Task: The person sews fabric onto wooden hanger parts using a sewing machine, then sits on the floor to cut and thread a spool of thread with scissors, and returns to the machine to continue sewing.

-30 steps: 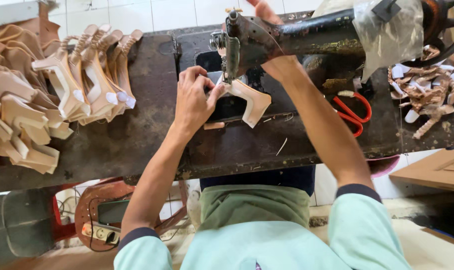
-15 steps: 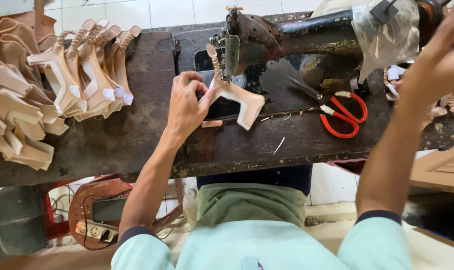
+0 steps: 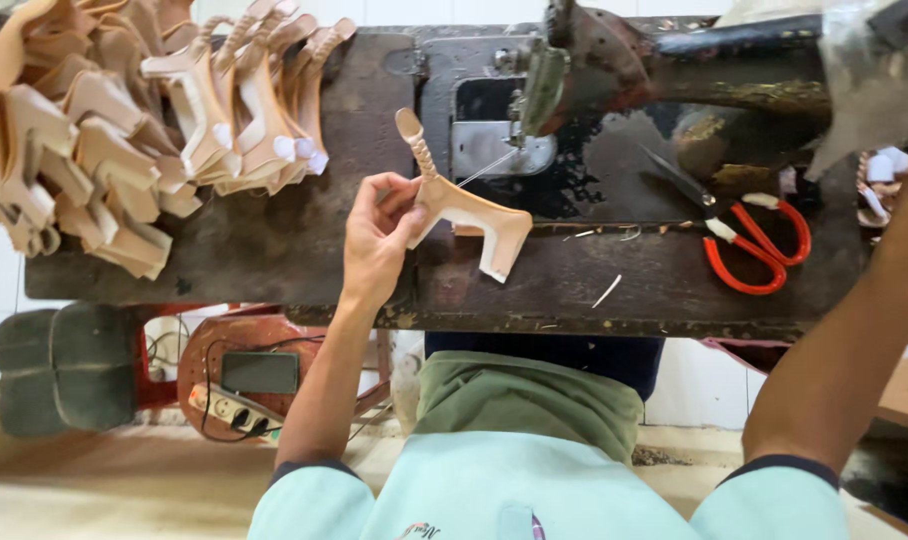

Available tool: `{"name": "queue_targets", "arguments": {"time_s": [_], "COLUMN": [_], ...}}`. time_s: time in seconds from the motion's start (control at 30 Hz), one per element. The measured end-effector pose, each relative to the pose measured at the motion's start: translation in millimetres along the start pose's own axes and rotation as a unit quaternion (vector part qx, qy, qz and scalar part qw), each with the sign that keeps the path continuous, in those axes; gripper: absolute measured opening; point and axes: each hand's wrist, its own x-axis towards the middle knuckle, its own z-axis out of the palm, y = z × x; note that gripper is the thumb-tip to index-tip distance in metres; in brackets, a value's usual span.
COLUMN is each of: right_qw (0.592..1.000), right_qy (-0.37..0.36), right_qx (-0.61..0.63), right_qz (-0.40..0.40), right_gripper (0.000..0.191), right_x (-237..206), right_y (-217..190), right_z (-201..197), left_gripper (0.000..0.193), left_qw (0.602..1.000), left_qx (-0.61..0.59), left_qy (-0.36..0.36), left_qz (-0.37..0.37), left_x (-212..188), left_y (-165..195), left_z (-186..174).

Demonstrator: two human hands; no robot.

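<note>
A: What lies at the far left of the bench (image 3: 274, 265)?

B: A heap of tan leather strap pieces (image 3: 104, 150), fanned out in rows, some tipped with small white tags. No printed labels or signs can be made out on them.

A: And the left hand (image 3: 379, 235)?

B: It is closed in a pinch on one tan sandal strap (image 3: 464, 205), thumb and fingers gripping its left edge. The piece sits just right of the hand; its braided arm runs up and slightly left, its broad foot points down and right. A thread (image 3: 484, 168) leads from it up to the sewing machine (image 3: 614, 70).

A: Further right?

B: Red-handled scissors (image 3: 749, 240) lie on the bench, well apart from the strap. The right forearm (image 3: 844, 350) crosses the right edge; its hand is out of view, so the left hand is the nearer one
</note>
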Motion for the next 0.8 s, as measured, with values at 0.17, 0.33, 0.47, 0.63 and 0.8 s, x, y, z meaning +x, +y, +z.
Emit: {"name": "queue_targets", "arguments": {"time_s": [0.17, 0.33, 0.47, 0.63, 0.8], "right_qw": [0.996, 0.844, 0.480, 0.598, 0.769], "right_qy": [-0.002, 0.005, -0.287, -0.189, -0.054], "right_qx": [0.087, 0.514, 0.735, 0.758, 0.599], "right_qz": [0.027, -0.154, -0.384, -0.179, -0.218], "right_gripper": [0.035, 0.030, 0.027, 0.017, 0.008], "right_x": [-29, -120, -155, -157, -116], "right_y": [-77, -180, -238, -322, -286], "right_z": [-30, -87, -113, -150, -95], "left_gripper": [0.029, 0.027, 0.028, 0.026, 0.036], "left_qw": [1.000, 0.999, 0.996, 0.988, 0.766], "left_qx": [0.014, 0.006, 0.033, 0.113, 0.512], "left_qy": [0.007, 0.032, 0.077, 0.086, 0.088], "left_qz": [-0.005, 0.024, 0.031, 0.054, 0.378], "left_x": [-3, 6, 18, 30, 39], "left_y": [1, -9, -17, -6, 8], "left_z": [-1, 8, 16, 29, 62]}}
